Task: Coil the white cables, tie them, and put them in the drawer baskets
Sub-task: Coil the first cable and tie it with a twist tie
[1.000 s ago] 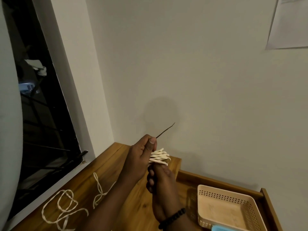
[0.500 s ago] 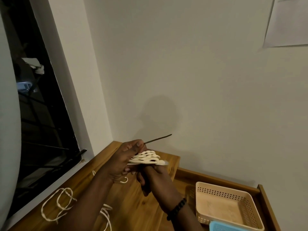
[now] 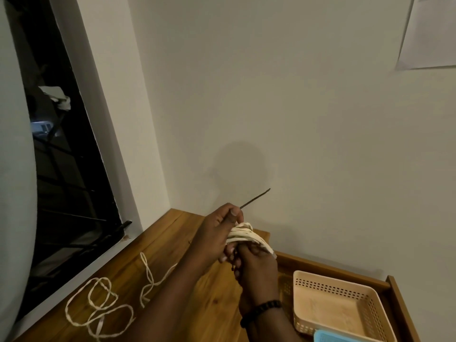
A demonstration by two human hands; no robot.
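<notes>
Wooden desktop (image 3: 172,243) by dark window (image 3: 61,169), both hands (image 3: 217,233) clutching coiled cable (image 3: 244,234)

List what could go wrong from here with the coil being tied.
1. The coiled white cable is pinched between the left hand and right hand in mid-air; a loosened grip could let the loops spring apart.
2. The thin dark tie sticks out free from the left hand, seemingly not yet wrapped; it could slip out.
3. Loose cable lies on the wooden top near the left forearm, which might drag or tangle it.
</notes>
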